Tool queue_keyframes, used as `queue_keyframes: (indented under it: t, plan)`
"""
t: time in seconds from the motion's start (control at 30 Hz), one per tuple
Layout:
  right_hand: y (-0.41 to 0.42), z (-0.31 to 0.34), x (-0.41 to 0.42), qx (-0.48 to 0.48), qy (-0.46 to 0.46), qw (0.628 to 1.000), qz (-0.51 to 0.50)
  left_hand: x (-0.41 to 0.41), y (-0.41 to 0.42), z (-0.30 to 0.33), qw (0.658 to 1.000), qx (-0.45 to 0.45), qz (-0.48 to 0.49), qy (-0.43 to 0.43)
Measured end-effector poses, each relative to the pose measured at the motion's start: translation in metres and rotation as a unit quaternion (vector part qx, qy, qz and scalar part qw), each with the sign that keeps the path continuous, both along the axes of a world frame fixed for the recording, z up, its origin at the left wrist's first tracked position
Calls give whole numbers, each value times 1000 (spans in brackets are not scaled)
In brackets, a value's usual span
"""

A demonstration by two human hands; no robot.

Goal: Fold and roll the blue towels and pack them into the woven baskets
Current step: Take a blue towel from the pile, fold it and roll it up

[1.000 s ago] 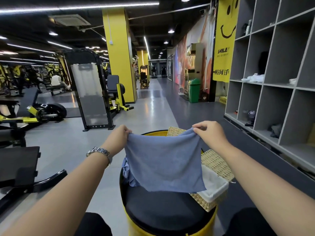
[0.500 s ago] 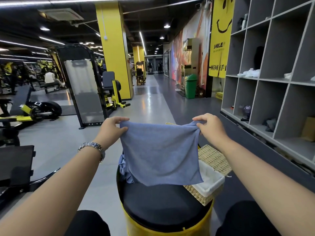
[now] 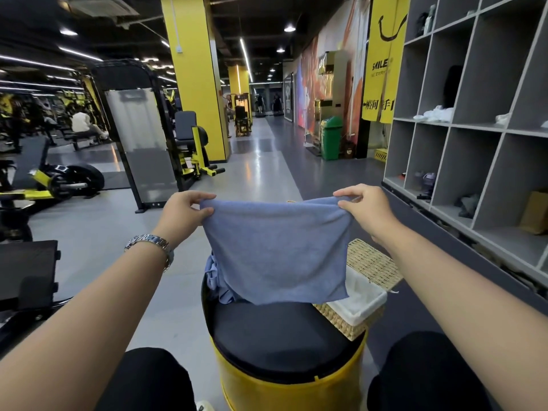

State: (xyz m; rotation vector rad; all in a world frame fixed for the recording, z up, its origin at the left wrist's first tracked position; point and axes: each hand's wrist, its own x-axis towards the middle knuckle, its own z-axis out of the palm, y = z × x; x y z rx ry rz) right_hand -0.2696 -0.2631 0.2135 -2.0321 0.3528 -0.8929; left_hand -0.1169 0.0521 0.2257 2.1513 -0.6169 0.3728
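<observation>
Head cam | left hand (image 3: 184, 209) and right hand (image 3: 365, 209) pinch towel (image 3: 275, 253) corners | towel hides basket (image 3: 367, 280) at 2 o'clock on stool (image 3: 281, 345)

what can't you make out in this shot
- Head view: towel, held up by left hand and right hand, hides the far part of the stool.
- Blue pile behind it: count unclear.
- Basket: far end covered by the towel.
- Shelf: cut off at the right edge.

Bare black stool top (image 3: 278, 336) below, woven basket (image 3: 367, 271) crowding right
</observation>
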Motion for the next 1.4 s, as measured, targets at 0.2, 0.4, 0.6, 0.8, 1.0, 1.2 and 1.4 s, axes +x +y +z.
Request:
queue_keyframes:
  t: [0.2, 0.4, 0.6, 0.8, 1.0, 1.2, 1.4]
  plan:
    - [2, -6, 0, -63, 13, 998, -13, 3, 3, -3, 999, 26, 25, -10]
    - [0, -17, 1, -3, 73, 997, -5, 4, 7, -11, 999, 28, 26, 0]
    - [3, -30, 4, 22, 99, 995, -11, 2, 3, -20, 999, 9, 31, 12]
    - [5, -21, -3, 36, 42, 998, -2, 2, 9, -17, 999, 5, 43, 1]
    - [11, -20, -17, -38, 81, 996, 8, -2, 16, -23, 997, 58, 48, -24]
    - [17, -35, -34, -164, 99, 981, -10, -13, 29, -42, 988, 130, 39, -74]
    - [29, -49, -55, -131, 110, 985, 15, -34, 53, -66, 981, 176, 28, -80]
